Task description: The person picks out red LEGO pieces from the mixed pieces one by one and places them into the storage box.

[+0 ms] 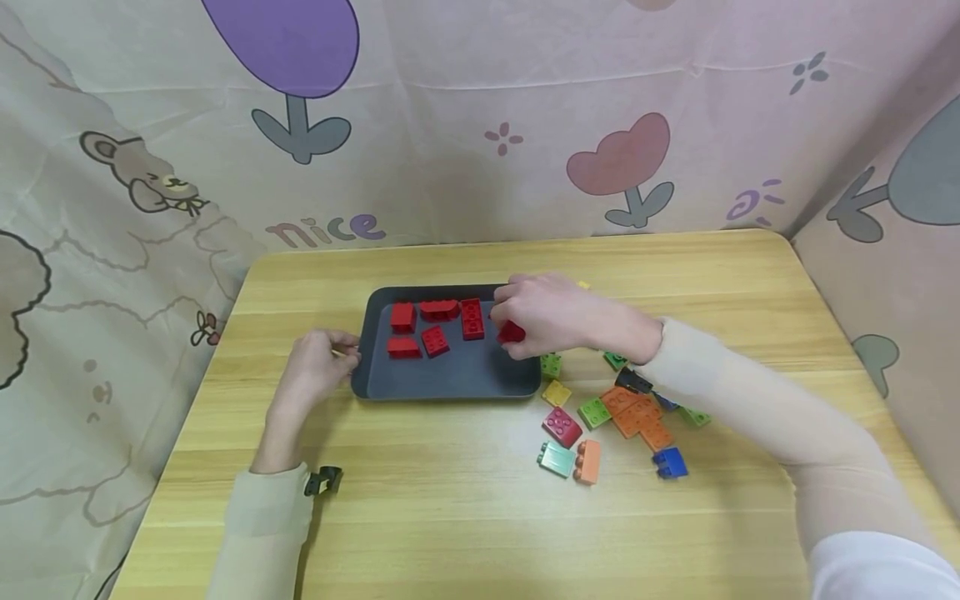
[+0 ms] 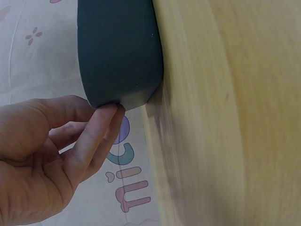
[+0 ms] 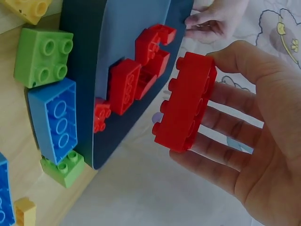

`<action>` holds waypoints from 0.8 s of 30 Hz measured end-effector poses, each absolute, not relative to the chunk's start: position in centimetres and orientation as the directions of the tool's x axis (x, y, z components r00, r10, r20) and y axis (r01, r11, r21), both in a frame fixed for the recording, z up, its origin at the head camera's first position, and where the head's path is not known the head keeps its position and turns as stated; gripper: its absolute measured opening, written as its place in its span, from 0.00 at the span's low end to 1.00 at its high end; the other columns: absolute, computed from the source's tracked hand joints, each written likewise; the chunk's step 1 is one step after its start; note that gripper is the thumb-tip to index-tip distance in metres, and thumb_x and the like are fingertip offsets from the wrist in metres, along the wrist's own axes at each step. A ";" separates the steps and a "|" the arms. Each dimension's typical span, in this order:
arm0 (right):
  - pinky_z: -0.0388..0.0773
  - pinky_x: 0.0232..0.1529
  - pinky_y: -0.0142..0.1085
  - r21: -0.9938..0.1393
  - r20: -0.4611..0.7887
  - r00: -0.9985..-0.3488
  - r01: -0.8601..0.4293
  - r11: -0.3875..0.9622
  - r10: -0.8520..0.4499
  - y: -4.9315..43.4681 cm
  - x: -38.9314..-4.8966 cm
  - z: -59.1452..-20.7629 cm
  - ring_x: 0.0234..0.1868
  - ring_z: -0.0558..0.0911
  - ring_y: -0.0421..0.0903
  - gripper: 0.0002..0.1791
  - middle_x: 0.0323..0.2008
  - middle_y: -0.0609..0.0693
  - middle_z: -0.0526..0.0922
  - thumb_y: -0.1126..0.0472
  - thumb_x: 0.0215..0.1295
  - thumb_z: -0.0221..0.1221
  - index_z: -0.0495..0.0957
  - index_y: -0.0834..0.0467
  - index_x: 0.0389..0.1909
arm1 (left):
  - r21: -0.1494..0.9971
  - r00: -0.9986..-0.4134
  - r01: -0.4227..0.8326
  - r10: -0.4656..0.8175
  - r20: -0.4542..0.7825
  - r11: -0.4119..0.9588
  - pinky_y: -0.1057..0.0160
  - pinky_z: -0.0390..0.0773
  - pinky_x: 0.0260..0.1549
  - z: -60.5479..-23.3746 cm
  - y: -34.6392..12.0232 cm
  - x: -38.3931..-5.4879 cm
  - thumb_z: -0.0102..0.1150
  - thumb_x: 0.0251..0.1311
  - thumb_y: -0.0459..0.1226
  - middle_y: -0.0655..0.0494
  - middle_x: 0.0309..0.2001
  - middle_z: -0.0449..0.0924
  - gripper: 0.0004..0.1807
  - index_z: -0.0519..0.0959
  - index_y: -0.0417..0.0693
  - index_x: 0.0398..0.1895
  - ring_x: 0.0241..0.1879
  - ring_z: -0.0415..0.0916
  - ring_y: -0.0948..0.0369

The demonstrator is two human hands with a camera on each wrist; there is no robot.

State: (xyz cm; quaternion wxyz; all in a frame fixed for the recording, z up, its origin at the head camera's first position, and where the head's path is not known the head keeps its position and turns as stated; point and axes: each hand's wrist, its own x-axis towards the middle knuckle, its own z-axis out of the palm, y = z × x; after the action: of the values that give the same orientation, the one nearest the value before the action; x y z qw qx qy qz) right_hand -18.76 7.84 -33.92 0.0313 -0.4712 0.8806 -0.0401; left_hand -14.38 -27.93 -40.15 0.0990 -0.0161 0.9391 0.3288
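Note:
A dark grey tray lies on the wooden table with several red bricks spread over its left and middle part. My left hand pinches the rim at the tray's left end; in the left wrist view its fingers press the outer wall. Over the tray's right end, my right hand holds a long studded red brick between thumb and fingertips. The head view shows only part of this brick beneath the hand. In the right wrist view its studs point toward the tray.
Right of the tray lie loose bricks: an orange cluster, a dark red brick, a mint brick, a peach brick and a blue brick. Green bricks stand close beside the tray wall. A printed curtain hangs behind.

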 end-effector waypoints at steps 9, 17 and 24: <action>0.81 0.34 0.35 -0.142 -0.073 -0.530 -0.833 0.535 -0.845 6.8 -19.4 -35.3 0.41 0.81 0.48 0.11 0.39 0.48 0.86 0.50 0.64 0.69 0.89 0.52 0.41 | 0.618 -0.980 -0.096 0.034 -0.196 0.780 0.64 0.91 0.31 -40.1 -27.8 -14.4 0.60 0.69 0.27 0.32 0.51 0.87 0.15 0.83 0.28 0.56 0.37 0.88 0.55; 0.85 0.39 0.37 -0.183 -0.099 -0.516 -0.831 0.525 -0.851 6.3 -20.2 -36.7 0.44 0.82 0.49 0.12 0.44 0.50 0.88 0.51 0.64 0.70 0.89 0.52 0.44 | 0.621 -0.979 -0.101 0.032 -0.199 0.777 0.62 0.91 0.32 -40.1 -27.8 -14.5 0.60 0.69 0.28 0.31 0.51 0.87 0.15 0.83 0.28 0.56 0.36 0.88 0.56; 0.83 0.39 0.35 -0.213 -0.125 -0.506 -0.827 0.521 -0.854 6.0 -20.7 -37.8 0.44 0.81 0.48 0.12 0.43 0.49 0.87 0.50 0.66 0.70 0.89 0.52 0.43 | 0.619 -0.981 -0.094 0.033 -0.192 0.780 0.67 0.89 0.30 -40.1 -27.8 -14.5 0.60 0.69 0.27 0.32 0.51 0.87 0.16 0.83 0.28 0.56 0.37 0.88 0.55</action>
State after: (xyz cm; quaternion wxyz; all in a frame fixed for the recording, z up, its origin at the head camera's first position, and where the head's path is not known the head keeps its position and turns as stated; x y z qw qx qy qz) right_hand -20.72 5.97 -37.80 0.1075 -0.4854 0.8654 -0.0630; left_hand -14.47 -27.79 -40.10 0.0965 -0.0163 0.9385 0.3312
